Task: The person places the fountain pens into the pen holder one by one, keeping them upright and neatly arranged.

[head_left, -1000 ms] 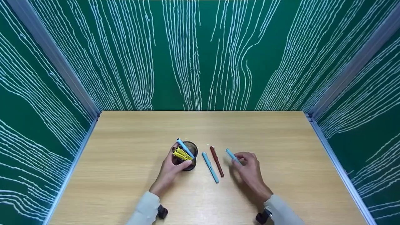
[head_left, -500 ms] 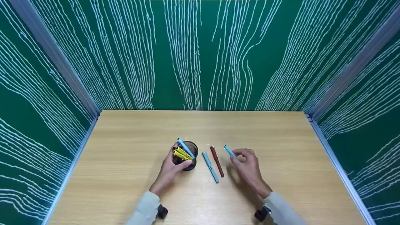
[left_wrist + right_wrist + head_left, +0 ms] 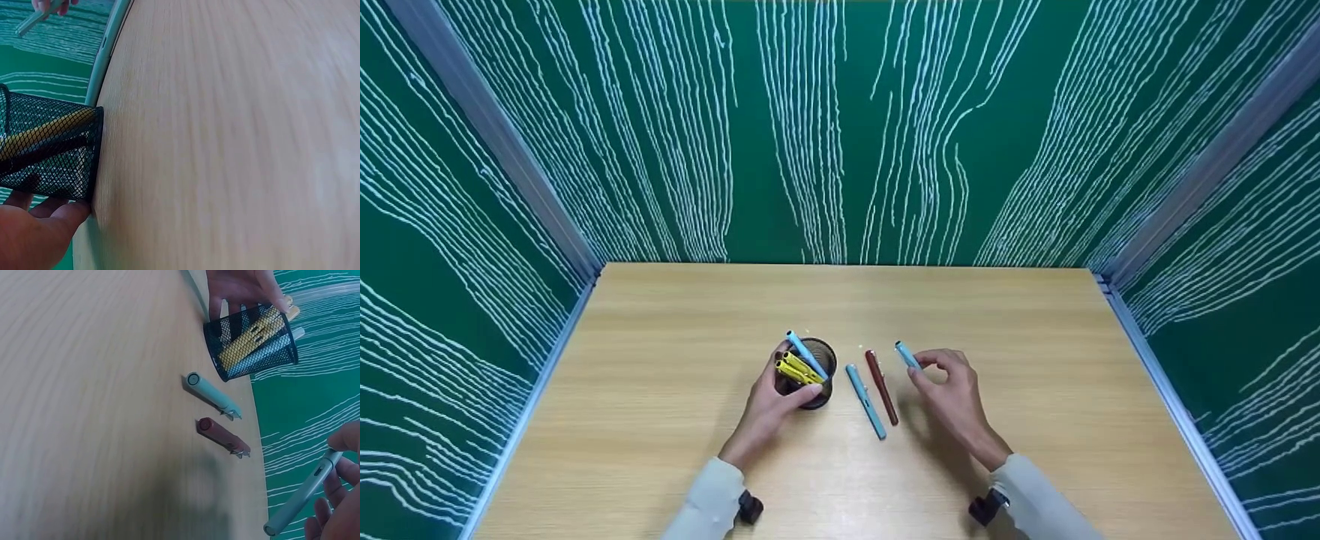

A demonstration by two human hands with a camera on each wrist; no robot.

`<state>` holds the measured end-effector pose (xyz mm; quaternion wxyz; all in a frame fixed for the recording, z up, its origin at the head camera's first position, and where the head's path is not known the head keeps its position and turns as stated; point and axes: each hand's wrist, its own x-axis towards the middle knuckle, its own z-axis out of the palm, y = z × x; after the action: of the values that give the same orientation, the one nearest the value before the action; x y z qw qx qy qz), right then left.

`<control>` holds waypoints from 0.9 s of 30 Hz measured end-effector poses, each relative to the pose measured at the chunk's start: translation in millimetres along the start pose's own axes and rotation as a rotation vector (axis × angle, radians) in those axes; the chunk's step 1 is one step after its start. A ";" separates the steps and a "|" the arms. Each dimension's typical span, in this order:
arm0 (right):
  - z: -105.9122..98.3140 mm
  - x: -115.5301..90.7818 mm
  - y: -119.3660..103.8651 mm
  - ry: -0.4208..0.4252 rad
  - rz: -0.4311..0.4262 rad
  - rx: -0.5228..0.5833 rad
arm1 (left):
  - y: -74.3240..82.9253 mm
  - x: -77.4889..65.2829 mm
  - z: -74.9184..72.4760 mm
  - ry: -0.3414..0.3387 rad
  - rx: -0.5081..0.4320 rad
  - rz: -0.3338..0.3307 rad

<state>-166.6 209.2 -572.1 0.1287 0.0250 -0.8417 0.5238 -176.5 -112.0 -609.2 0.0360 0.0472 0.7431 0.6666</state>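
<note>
My left hand [image 3: 769, 409] grips a black mesh pen cup [image 3: 53, 177] around its side. Inside the cup lean yellow pens [image 3: 795, 371] and a light blue pen [image 3: 806, 355], their ends above the rim. Between thumb and fingers, my right hand [image 3: 958, 394] pinches another light blue pen [image 3: 301, 498], held tilted above the table to the right of the loose pens. On the table between the two hands lie a turquoise pen [image 3: 865, 401] and a dark red pen [image 3: 882, 388], side by side and apart. The right fingers partly cover the held pen.
The wooden table [image 3: 720, 300] has green panels with wavy white lines [image 3: 787, 150] behind it and at both sides. Metal rails [image 3: 1170, 405] run along its left and right edges. Tiny pale specks [image 3: 860, 346] lie beyond the loose pens.
My right hand has moved slightly left and farther from me, bringing its pen closer to the dark red pen. The left hand and the cup look unchanged.
</note>
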 end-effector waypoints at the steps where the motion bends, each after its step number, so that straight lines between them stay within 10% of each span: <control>1: 0.1 0.4 -1.2 -0.002 0.000 0.001 | 0.1 -0.1 -0.1 0.001 -0.001 0.000; 27: 12.6 6.5 -25.8 -0.030 -0.100 0.018 | 2.1 -0.4 1.5 -0.006 -0.017 0.025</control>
<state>-170.7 187.0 -553.2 0.1420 0.0760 -0.8363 0.5240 -175.9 -110.4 -607.3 0.0303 0.0579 0.7367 0.6731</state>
